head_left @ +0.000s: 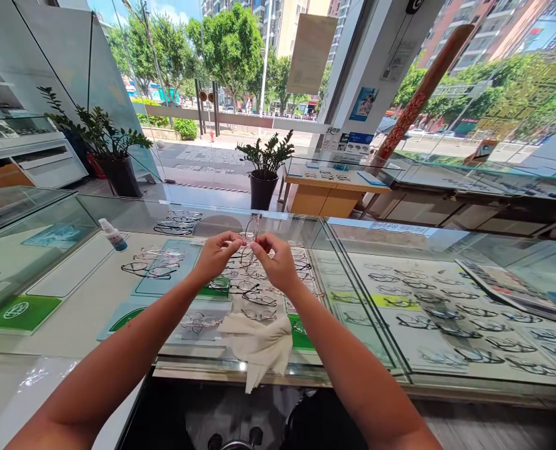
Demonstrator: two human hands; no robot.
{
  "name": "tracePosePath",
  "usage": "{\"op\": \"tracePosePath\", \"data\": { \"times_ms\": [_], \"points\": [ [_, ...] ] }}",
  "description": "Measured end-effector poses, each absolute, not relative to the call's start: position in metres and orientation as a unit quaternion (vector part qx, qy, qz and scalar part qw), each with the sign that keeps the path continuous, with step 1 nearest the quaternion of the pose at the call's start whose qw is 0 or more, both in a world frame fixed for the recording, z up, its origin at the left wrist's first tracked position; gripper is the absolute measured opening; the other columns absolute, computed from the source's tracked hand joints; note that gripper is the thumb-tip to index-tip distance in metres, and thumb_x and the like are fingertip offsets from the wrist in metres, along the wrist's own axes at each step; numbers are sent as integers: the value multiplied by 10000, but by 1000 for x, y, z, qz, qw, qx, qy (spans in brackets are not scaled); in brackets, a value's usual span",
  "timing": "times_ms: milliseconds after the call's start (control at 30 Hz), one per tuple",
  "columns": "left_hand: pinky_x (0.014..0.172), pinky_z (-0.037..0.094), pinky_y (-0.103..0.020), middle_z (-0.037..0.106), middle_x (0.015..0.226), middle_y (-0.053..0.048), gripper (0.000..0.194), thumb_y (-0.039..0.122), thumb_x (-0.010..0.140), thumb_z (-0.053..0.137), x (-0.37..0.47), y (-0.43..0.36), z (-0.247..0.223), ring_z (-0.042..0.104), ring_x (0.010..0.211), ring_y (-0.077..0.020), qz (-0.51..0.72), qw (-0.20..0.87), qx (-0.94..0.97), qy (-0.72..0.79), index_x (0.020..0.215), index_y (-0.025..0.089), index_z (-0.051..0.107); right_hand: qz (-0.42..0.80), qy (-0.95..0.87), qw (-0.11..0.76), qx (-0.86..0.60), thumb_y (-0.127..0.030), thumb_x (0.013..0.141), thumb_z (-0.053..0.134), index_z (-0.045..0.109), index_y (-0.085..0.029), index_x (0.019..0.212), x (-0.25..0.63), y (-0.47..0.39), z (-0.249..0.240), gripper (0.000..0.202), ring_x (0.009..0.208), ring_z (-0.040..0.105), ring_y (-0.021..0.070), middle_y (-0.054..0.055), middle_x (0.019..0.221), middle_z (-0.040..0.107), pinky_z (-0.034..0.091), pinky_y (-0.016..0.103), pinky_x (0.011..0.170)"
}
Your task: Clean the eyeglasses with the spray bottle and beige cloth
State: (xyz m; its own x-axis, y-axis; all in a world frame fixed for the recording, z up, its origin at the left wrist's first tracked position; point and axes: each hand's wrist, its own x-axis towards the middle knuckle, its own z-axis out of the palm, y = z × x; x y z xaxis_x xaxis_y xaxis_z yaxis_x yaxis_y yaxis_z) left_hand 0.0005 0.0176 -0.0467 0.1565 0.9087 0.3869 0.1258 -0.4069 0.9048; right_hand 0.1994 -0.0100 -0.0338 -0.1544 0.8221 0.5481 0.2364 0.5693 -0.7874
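Between my two hands, above the glass counter, is a thin-framed pair of eyeglasses (250, 230), turned so its lenses stand roughly upright. My left hand (218, 251) pinches it from the left side with thumb and fingertips. From the right, my right hand (274, 257) grips the frame with closed fingers. Below them, several eyeglasses (247, 289) lie on and under the glass, hard to tell apart. A cream cloth (259, 342) lies crumpled at the counter's front edge, partly hanging over it.
A small spray bottle (112, 235) stands on the counter to the left. Dark-framed glasses (150, 270) lie near it, with more glasses (177, 221) behind. The right glass case (440, 306) holds rows of frames. Beyond the counter stands a potted plant (263, 165).
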Motion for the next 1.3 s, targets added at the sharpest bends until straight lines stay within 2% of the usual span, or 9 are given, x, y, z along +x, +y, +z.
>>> {"op": "tracePosePath", "data": {
  "times_ms": [133,267,567,767,967,1300],
  "points": [
    [886,528,-366,799,1011,-89,400,598,915,782,-1,17,-44,701,957,-247,517,376,669,381,898,198,769,281,-710,530,-369,-441,1024,641,612,-243,856,199,-10,-33,261,711,514,167,-14,772,601,444,331,718],
    [858,517,-344,761,999,-83,390,565,893,840,-1,14,-41,677,951,-228,497,405,683,350,847,195,729,289,-712,530,-358,-429,1027,643,622,-237,858,199,-11,-33,257,705,513,162,-18,764,604,438,329,710],
    [767,473,-312,662,861,-35,472,556,749,965,1,14,-37,588,830,-182,498,507,634,305,755,187,671,294,-713,528,-356,-426,1014,656,643,-236,854,200,-10,-33,249,698,518,162,-16,757,623,432,332,699],
    [847,512,-339,719,904,-48,481,576,749,965,1,12,-35,632,881,-199,492,513,629,314,765,191,677,307,-701,531,-365,-467,996,674,673,-236,859,200,-11,-31,269,710,536,169,-5,765,647,453,337,708],
    [805,509,-310,737,922,-52,475,557,772,964,1,12,-36,627,852,-172,490,536,614,309,774,185,670,303,-695,542,-363,-466,1004,678,692,-230,858,200,-10,-31,277,714,537,169,1,770,661,450,339,713],
    [765,578,-300,743,993,-54,494,574,772,964,-1,13,-37,647,823,-150,482,552,596,327,811,185,663,301,-692,544,-367,-461,1015,678,715,-226,870,200,-11,-30,279,721,553,177,13,787,686,459,341,705]
  ]
}}
